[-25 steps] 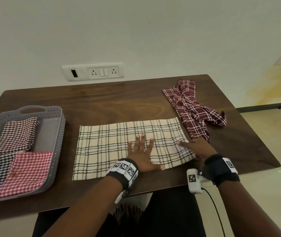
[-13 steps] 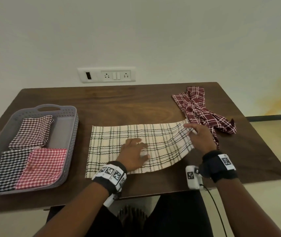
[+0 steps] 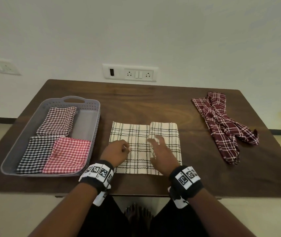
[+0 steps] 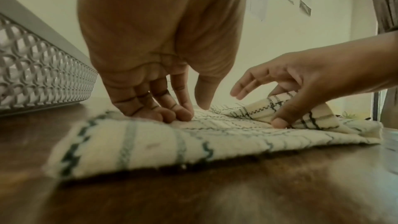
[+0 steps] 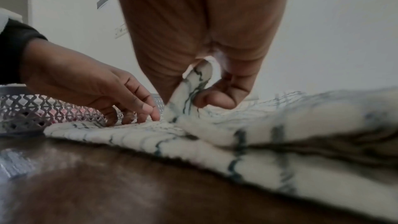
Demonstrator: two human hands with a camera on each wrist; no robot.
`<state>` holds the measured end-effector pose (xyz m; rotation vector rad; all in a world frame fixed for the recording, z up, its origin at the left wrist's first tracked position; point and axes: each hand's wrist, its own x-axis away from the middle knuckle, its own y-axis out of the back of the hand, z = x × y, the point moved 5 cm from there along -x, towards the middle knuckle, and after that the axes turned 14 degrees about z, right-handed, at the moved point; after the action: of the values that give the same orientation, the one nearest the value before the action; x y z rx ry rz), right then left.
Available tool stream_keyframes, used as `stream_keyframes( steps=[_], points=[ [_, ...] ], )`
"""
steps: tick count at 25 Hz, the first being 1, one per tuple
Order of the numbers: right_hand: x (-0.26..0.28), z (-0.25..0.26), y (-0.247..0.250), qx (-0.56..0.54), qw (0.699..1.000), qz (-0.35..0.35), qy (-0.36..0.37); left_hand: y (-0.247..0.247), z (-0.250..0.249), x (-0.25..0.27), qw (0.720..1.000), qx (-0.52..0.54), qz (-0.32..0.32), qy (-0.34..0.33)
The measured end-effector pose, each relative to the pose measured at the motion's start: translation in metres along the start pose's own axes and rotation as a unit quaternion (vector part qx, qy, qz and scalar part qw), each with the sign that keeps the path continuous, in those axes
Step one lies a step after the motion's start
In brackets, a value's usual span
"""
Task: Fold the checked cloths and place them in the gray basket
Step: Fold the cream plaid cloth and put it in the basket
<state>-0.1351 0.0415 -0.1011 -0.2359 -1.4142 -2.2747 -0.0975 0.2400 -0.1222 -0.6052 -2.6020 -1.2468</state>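
Observation:
A cream checked cloth (image 3: pixel 136 156) lies flat at the table's front centre. Its right part is doubled over leftward into a flap (image 3: pixel 163 129). My right hand (image 3: pixel 160 151) pinches the flap's edge (image 5: pixel 193 81) between thumb and fingers, just above the lower layer. My left hand (image 3: pixel 119 150) is on the cloth's left part, its bent fingertips (image 4: pixel 178 113) pressing it onto the table. The gray basket (image 3: pixel 96 127) stands at the left and holds three folded checked cloths: brown (image 3: pixel 57 120), black (image 3: pixel 35 153) and red (image 3: pixel 68 154). A maroon checked cloth (image 3: pixel 221 127) lies crumpled at the right.
The dark wooden table (image 3: pixel 153 103) stands against a white wall with a socket strip (image 3: pixel 130 73). The basket's perforated wall (image 4: pixel 38 77) is close to my left hand. Bare wood lies between the cream and maroon cloths. My feet show below the front edge.
My right hand has carried the cream cloth's right edge up and over to the left, halving its width. My left hand slid left along the cloth and bent its fingers.

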Motion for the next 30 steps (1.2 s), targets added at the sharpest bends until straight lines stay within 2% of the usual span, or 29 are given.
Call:
stream_keyframes(
  steps=[2, 4, 6, 9, 14, 17, 19, 21, 23, 24, 25, 27, 28, 30],
  points=[
    [0.005, -0.016, 0.011, -0.007, 0.997, -0.021, -0.072, 0.004, 0.003, -0.003, 1.000, -0.014, -0.023, 0.009],
    [0.003, -0.027, 0.012, 0.000, 0.994, 0.024, -0.103, 0.007, 0.010, -0.006, 0.999, -0.022, -0.041, 0.027],
    [-0.002, -0.033, 0.013, -0.023, 0.995, 0.046, -0.083, 0.003, 0.014, -0.007, 0.999, -0.024, -0.011, 0.045],
    [0.000, -0.055, 0.029, -0.126, 0.990, 0.019, -0.068, -0.004, 0.011, -0.008, 0.997, -0.051, 0.024, 0.051],
    [0.036, -0.111, 0.075, -0.350, 0.927, -0.036, -0.128, -0.022, -0.022, -0.020, 0.996, -0.066, 0.039, 0.040],
    [0.051, -0.107, 0.102, -0.428, 0.892, -0.100, -0.102, -0.037, -0.045, -0.024, 0.996, -0.067, 0.051, 0.023],
    [0.045, -0.088, 0.116, -0.407, 0.900, -0.134, -0.074, -0.039, -0.047, -0.026, 0.997, -0.041, 0.062, 0.028],
    [0.027, -0.054, 0.117, -0.342, 0.929, -0.139, -0.037, -0.031, -0.043, -0.025, 0.998, 0.002, 0.042, 0.036],
    [0.005, -0.009, 0.099, -0.235, 0.963, -0.125, 0.028, -0.018, -0.031, -0.022, 0.997, 0.063, 0.002, 0.046],
    [-0.005, 0.009, 0.079, -0.177, 0.978, -0.099, 0.052, -0.014, -0.025, -0.022, 0.990, 0.132, -0.005, 0.057],
    [-0.013, 0.025, 0.055, -0.123, 0.988, -0.060, 0.067, -0.010, -0.020, -0.021, 0.971, 0.230, 0.003, 0.071],
    [-0.020, 0.038, 0.012, -0.043, 0.998, 0.012, 0.050, -0.008, -0.017, -0.020, 0.918, 0.379, 0.028, 0.108],
    [-0.018, 0.039, -0.001, -0.029, 0.999, 0.027, 0.036, -0.007, -0.018, -0.021, 0.907, 0.401, 0.040, 0.125],
    [-0.014, 0.034, -0.010, -0.037, 0.998, 0.033, 0.026, -0.005, -0.020, -0.030, 0.915, 0.374, 0.064, 0.135]
  ],
)
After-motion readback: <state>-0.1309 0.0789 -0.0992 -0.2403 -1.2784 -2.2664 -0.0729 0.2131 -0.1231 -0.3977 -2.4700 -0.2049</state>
